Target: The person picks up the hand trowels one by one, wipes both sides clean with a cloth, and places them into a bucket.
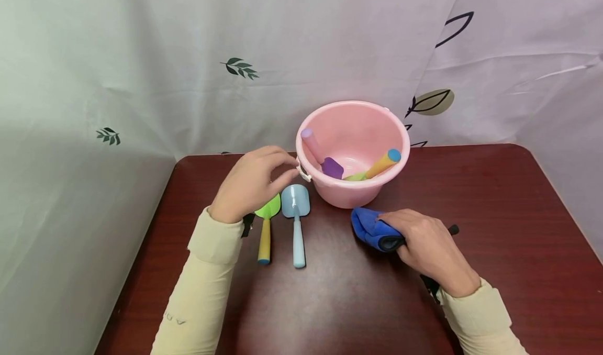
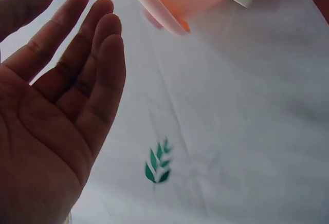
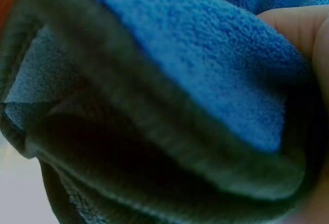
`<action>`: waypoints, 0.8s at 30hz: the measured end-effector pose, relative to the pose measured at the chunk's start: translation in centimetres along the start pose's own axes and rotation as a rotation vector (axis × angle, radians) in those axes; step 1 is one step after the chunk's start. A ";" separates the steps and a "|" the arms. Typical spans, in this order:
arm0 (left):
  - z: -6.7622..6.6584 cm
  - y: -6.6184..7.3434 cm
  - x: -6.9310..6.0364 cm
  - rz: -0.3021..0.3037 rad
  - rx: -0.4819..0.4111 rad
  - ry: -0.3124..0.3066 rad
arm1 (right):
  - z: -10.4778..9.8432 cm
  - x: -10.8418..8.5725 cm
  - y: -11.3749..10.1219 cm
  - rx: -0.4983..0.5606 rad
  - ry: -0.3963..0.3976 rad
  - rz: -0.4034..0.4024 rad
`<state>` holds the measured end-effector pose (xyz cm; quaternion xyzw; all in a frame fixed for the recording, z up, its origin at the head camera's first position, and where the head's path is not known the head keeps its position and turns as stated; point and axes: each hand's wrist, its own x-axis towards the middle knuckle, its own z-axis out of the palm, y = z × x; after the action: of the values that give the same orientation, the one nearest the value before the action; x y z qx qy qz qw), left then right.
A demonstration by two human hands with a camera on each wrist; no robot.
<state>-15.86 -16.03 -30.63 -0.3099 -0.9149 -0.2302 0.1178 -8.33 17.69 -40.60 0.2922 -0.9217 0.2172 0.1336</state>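
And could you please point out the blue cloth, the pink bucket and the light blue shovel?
Blue cloth [image 1: 370,228], head view: its folded side.
Pink bucket [image 1: 348,196], head view: outer front wall.
Light blue shovel [image 1: 298,232], head view: its handle.

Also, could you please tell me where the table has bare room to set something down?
Bare table lies right of the pink bucket out to the table's edge, and between the sleeves, nearer than the light-blue shovel. It is crowded left of the bucket, around the left grip and green shovel, and in front, where the right grip holds the blue cloth.
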 end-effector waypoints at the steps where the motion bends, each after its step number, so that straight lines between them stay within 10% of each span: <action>1: 0.0 -0.2 -0.3 -0.024 -0.008 -0.004 | 0.0 0.0 0.0 -0.001 0.002 0.000; 24: 3.4 -3.1 -8.2 -0.585 -0.094 -0.102 | -0.1 -0.1 0.1 -0.006 0.008 0.006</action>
<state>-11.63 -20.70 -37.55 -0.0495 -0.9584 -0.2809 -0.0139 -8.35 17.89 -40.57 0.2881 -0.9227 0.2162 0.1375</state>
